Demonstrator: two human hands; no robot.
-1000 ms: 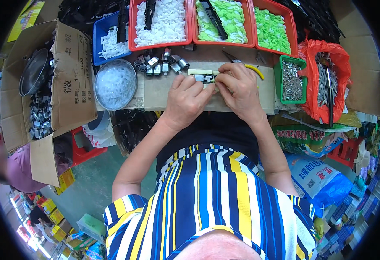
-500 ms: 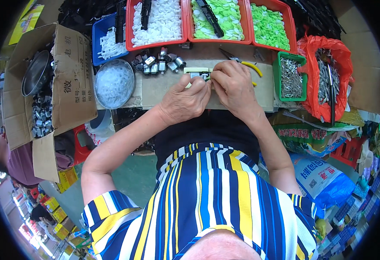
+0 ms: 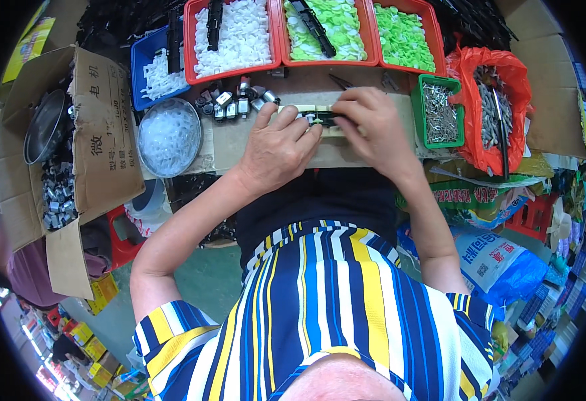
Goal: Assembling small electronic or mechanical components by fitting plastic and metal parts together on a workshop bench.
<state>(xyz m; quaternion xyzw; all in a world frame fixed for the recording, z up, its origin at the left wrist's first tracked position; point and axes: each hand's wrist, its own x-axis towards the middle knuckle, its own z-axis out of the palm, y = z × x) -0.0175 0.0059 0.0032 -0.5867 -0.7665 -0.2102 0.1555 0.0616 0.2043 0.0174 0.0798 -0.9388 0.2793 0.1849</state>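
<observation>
A slim black plastic housing with small white and light-green parts lies at a cream-coloured fixture on the bench in front of me. My left hand comes in from the left, its bent fingers closed at the left end of the housing and partly covering it. My right hand has its thumb and forefinger at the housing's right end; slight motion blur softens these fingers. Behind the right hand, only the dark jaws of the pliers show. Small metal motors are heaped beyond my left hand.
Red trays of white and green parts line the back. A blue bin and a bowl of clear pieces stand left, by a cardboard box. Right are a green basket of metal pins and a red bag.
A long black part now shows at the fixture, where a silver motor was visible before. My hands have moved apart, and the right hand now covers the pliers' yellow handles. The view has shifted slightly.
</observation>
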